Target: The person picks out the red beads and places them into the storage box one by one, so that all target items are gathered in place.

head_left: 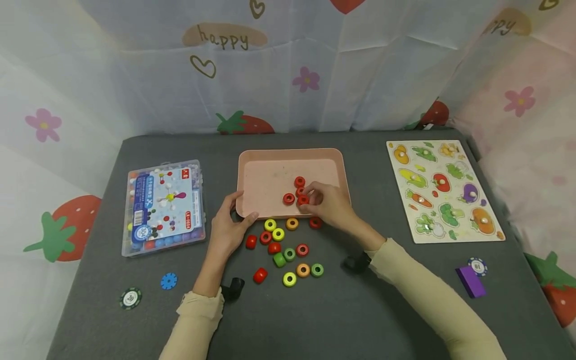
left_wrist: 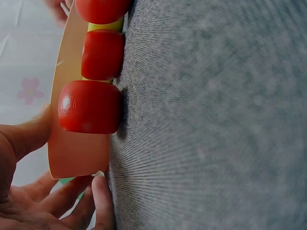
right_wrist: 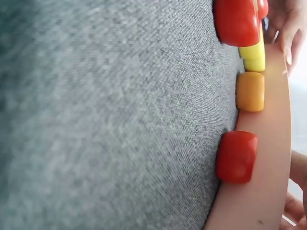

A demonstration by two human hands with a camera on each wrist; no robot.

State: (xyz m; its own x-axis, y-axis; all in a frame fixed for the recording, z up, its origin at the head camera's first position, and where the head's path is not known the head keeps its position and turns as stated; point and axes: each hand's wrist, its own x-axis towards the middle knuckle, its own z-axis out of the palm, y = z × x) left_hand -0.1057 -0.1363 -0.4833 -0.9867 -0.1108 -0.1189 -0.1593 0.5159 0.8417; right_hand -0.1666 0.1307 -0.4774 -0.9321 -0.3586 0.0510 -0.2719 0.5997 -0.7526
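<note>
A pink tray (head_left: 265,172) lies on the table, with several red ring-shaped beads (head_left: 288,199) in its near right part. My left hand (head_left: 226,231) grips the tray's near left corner, thumb against the near wall and fingers round the left end, as the left wrist view also shows. Over the tray's near edge reaches my right hand (head_left: 332,204), pinching a red bead (head_left: 303,200) between thumb and fingertips beside the others. In the right wrist view the tray wall (right_wrist: 268,143) hides most of that hand, and the held bead is out of sight.
Before the tray lie loose red, yellow, orange and green beads (head_left: 289,279). At left are a clear box of coloured balls (head_left: 164,207), a blue disc (head_left: 169,281) and a dark chip (head_left: 130,298). A vegetable puzzle board (head_left: 443,192), purple block (head_left: 470,282) and chip (head_left: 478,266) lie at right.
</note>
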